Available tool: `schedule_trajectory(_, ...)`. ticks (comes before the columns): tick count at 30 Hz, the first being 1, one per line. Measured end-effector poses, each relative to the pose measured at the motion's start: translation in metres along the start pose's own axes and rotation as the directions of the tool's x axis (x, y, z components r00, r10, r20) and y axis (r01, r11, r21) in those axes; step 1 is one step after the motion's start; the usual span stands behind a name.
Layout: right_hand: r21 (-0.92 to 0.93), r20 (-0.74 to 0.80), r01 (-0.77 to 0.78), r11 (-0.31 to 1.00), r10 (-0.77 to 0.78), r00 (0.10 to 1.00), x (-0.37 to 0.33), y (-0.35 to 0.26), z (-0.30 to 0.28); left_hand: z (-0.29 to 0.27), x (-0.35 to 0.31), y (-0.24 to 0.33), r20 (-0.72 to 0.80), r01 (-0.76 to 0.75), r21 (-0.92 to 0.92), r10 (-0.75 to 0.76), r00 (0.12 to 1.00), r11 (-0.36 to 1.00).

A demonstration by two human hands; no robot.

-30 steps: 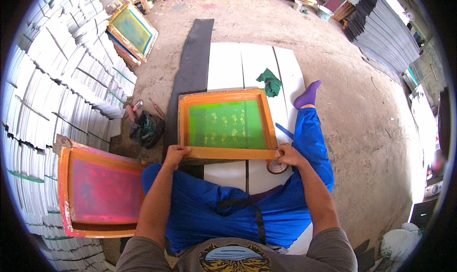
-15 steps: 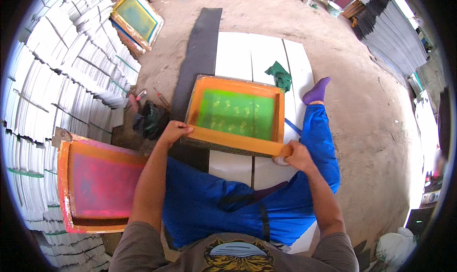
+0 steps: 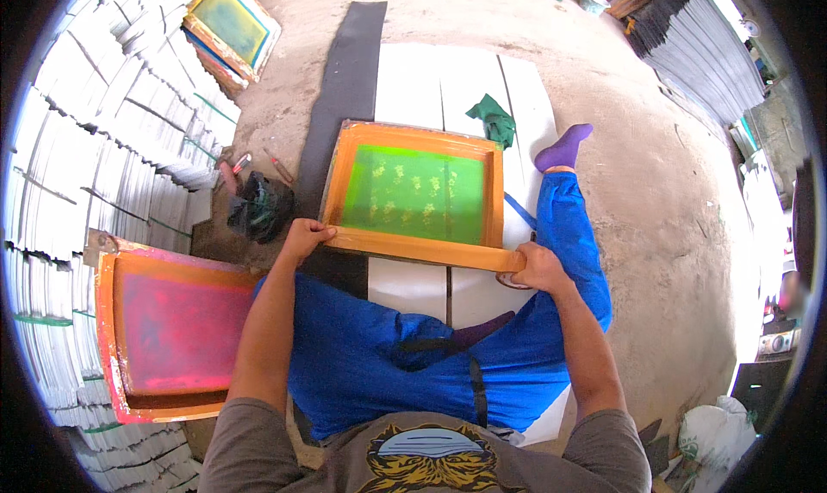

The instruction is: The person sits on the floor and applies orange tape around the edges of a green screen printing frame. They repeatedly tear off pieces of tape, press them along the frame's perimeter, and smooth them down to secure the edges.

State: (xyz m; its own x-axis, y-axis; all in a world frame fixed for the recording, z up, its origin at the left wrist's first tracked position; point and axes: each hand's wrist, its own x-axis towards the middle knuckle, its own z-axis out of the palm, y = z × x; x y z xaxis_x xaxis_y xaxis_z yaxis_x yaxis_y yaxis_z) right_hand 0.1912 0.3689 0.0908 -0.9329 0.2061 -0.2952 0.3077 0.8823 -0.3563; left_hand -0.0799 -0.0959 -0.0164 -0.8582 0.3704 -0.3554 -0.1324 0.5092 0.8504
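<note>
A screen printing frame (image 3: 342,170) with orange wooden sides and green mesh, marked with small pale flower shapes, lies before my legs. Along its near side runs a smooth orange-brown strip of tape (image 3: 413,245). My left hand (image 3: 306,238) pinches the strip's left end against the frame's near left corner, thumb on top. Just past the near right corner, my right hand (image 3: 543,267) is closed round what looks like a tape roll (image 3: 515,280), mostly hidden by the fingers; a curved rim shows below them.
White sheets (image 3: 409,79) and a dark strip (image 3: 345,79) lie under the frame. A green cloth (image 3: 493,121) is beyond it. At left are a pink-meshed frame (image 3: 185,329), a black plastic bag (image 3: 261,207) and tall stacks of white sheets (image 3: 103,122). My blue-trousered leg (image 3: 568,234) stretches along the right.
The view has shifted, so the floor and frame appear higher and further left. My right hand has drawn slightly rightward from the frame, lengthening the strip. My left hand stays at the corner.
</note>
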Motion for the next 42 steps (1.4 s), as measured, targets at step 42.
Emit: schedule_trajectory(42,-0.217,-0.058,0.239,0.947,-0.257,0.965,0.043,0.074,-0.023,0.015,-0.011,-0.013,-0.089,0.029,-0.008,-0.03,0.996,1.0)
